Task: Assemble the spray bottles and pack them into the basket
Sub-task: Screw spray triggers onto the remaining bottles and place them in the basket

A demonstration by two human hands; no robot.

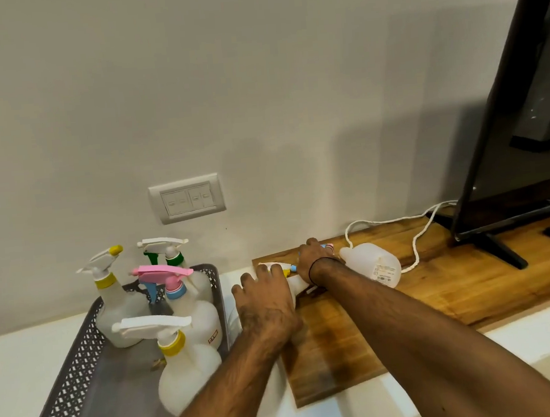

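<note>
Your left hand [266, 302] lies over a bottle [294, 284] on its side at the board [337, 345] edge, fingers curled round it. Your right hand [313, 258] reaches past it to the loose spray heads [291, 267]; fingers hidden, so grip cannot be told. A second bare bottle [372, 264] lies on the board just right of your wrist. Four assembled bottles stand in the grey basket [82, 371], left. White cord [416, 246] and TV [518, 100] far right.

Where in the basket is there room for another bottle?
The basket has bare floor in its near left part, in front of the yellow-collared bottle and left of the nearest bottle. The far right corner is crowded with the pink-topped bottle and green-trigger bottle.
</note>
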